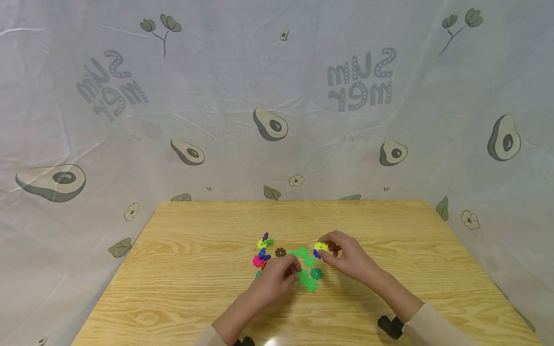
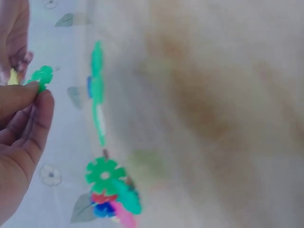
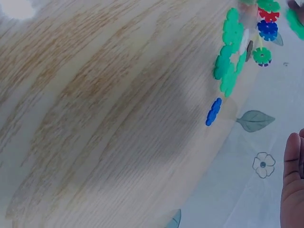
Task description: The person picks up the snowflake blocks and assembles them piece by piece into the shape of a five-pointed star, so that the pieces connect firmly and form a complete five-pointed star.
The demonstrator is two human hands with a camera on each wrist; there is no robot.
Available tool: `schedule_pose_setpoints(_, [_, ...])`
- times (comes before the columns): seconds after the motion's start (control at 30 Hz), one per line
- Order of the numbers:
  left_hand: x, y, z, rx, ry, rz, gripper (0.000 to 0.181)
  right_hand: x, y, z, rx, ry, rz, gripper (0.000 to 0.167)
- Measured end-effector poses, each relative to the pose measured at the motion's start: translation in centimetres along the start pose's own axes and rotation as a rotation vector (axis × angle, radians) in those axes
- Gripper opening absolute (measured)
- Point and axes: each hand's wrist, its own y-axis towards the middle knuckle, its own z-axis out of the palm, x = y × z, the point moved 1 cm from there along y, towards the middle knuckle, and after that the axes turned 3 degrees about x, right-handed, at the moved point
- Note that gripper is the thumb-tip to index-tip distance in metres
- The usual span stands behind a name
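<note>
My left hand [image 1: 277, 279] pinches a green notched plastic disc [image 2: 43, 75] between thumb and finger, above the table. To its right, my right hand [image 1: 348, 254] holds a yellow notched disc [image 1: 321, 246] at its fingertips. A blue disc [image 3: 213, 112] lies on the table, partly covered by the yellow one in the head view. Between the hands lie several green discs [image 1: 309, 261] and a darker teal-green one [image 1: 316, 273]. Only part of the right hand shows at the right wrist view's edge.
Left of the hands is a colourful cluster with a pink disc [image 1: 258, 261], a yellow disc [image 1: 261, 244] and a purple disc [image 1: 266, 236]. Near it lies a brown disc [image 1: 280, 252]. The wooden table [image 1: 182, 269] meets a printed cloth [image 1: 233, 158] behind.
</note>
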Motion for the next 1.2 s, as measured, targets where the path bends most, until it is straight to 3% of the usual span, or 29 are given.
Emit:
schedule_pose_setpoints(0.27, [-1.0,0.2,-2.8,-0.247,-0.123,0.014,0.006,0.6,0.2,-0.5,-0.043,0.044,-0.036,0.021])
schedule_pose_setpoints(0.4, [-1.1,0.2,-3.4,-0.327,-0.191,0.011,0.006,1.1,0.3,-0.7,-0.024,0.096,-0.053,0.021])
schedule_pose_setpoints(0.57, [-1.5,0.5,-3.6,-0.358,-0.283,0.013,0.007,2.2,0.5,-0.8,-0.032,0.138,-0.095,0.019])
schedule_pose_setpoints(0.73, [-2.1,0.6,-3.6,-0.362,-0.305,0.026,0.005,3.1,0.6,-0.7,-0.035,0.149,-0.121,0.018])
schedule_pose_setpoints(1.2, [-2.9,0.4,-3.9,-0.375,-0.144,0.062,0.005,3.9,0.9,-0.6,-0.016,0.156,-0.129,0.019])
